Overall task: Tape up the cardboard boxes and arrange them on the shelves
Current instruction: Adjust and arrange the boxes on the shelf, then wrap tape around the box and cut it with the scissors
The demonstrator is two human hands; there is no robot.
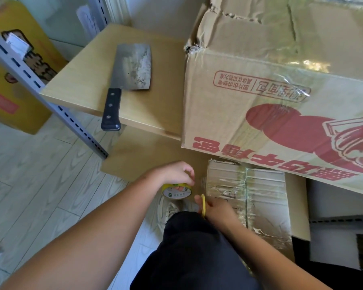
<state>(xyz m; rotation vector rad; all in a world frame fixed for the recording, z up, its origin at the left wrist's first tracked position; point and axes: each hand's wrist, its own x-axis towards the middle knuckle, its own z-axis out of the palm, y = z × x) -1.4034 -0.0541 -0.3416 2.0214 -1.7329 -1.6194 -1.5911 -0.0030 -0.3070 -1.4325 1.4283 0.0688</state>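
My left hand (172, 174) grips a yellow roll of clear tape (176, 191) just left of a small cardboard box (260, 197) that stands on the lower shelf board. Shiny tape covers the small box's top. My right hand (216, 209) holds yellow-handled scissors (203, 205) at the box's left edge, close to the tape roll. A large cardboard box (270, 91) with red print sits on the upper wooden shelf, its top corner torn and taped.
A cleaver (130, 68) with a black handle lies on the upper wooden shelf board (88, 80), its handle over the front edge. A grey slotted shelf post (50, 103) slants at left, with yellow boxes (13, 101) behind it. My dark trouser leg and a white shoe (168, 210) are below.
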